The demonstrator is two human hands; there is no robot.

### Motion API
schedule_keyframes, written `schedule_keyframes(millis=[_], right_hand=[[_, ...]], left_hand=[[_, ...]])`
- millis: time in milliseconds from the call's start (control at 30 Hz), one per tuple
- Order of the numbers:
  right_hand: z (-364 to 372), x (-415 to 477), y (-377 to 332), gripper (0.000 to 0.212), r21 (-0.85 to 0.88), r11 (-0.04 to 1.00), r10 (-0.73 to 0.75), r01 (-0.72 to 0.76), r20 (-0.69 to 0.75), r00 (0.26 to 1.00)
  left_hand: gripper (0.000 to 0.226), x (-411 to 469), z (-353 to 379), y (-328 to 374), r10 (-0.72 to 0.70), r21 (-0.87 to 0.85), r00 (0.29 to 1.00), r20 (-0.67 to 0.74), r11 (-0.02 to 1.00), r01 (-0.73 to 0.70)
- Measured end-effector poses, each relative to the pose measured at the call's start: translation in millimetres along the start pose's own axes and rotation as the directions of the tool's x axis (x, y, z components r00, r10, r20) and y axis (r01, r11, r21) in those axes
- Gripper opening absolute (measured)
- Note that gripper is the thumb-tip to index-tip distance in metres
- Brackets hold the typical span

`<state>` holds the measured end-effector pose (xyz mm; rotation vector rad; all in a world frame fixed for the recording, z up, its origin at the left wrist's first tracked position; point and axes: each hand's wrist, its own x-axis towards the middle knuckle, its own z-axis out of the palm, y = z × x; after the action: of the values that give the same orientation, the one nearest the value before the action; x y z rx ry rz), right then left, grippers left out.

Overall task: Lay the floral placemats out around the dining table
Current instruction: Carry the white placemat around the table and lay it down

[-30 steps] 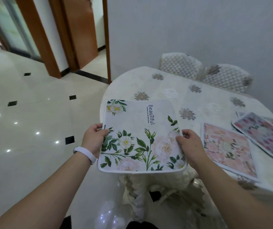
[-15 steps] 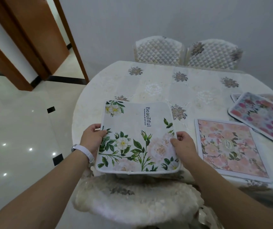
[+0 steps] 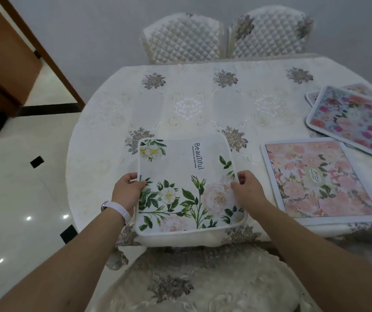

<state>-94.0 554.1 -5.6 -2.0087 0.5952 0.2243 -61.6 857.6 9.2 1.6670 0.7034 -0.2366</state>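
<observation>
Fingers of the left hand (image 3: pixel 128 192) and right hand (image 3: pixel 248 190) pinch opposite side edges of the white square green-leaf floral placemat (image 3: pixel 187 188). Thumbs lie on top, with the other fingers curled under it.

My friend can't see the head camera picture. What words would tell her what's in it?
Two hands, left and right, hold a white mat with green leaves over the near edge of a round table. A pink mat lies to its right, with more mats stacked beyond it and two chairs behind.

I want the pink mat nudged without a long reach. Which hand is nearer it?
Right. The right hand grips the white mat just beside the pink mat; the left hand holds the far edge.
</observation>
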Motion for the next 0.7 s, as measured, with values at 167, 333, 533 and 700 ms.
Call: schedule_keyframes(millis=[167, 333, 533, 700], right_hand=[[15, 20, 10, 0.008, -0.059, 0.997, 0.045, -0.049, -0.06, 0.997], [28, 36, 22, 0.012, -0.129, 0.987, 0.083, -0.097, -0.107, 0.991], [34, 41, 24, 0.019, -0.18, 0.977, 0.091, -0.116, -0.144, 0.985], [37, 27, 25, 0.04, -0.19, 0.967, 0.129, -0.167, -0.199, 0.971]], left_hand=[[0.017, 40, 12, -18, -0.045, 0.055, 0.998, 0.053, 0.998, 0.042], [0.018, 69, 24, -33, -0.082, 0.081, 0.995, 0.048, 0.994, 0.078], [0.019, 71, 27, -39, 0.059, 0.326, 0.998, -0.002, 0.944, -0.055], [0.03, 83, 16, -24, 0.297, 0.598, 0.947, 0.124, 0.739, -0.31]])
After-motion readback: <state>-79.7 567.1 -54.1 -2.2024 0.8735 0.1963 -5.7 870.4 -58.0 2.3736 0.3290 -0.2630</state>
